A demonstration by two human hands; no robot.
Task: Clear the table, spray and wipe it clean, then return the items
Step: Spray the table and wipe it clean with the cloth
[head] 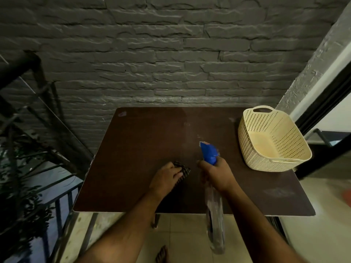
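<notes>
A dark brown square table [144,141] stands against a grey brick wall. My left hand [165,179] rests on its near middle, closed on a dark checked cloth [183,168] that lies on the surface. Just to the right, my right hand [218,175] grips a clear spray bottle [215,221] by its neck. Its blue trigger head [208,151] points away from me over the table's middle. A faint mist or wet patch shows beyond the nozzle.
A cream perforated plastic basket [252,149] stands empty on the table's right side, near the back corner. A dark metal railing [57,205] and plants lie to the left. Pale floor tiles [190,234] and my foot show below the near edge.
</notes>
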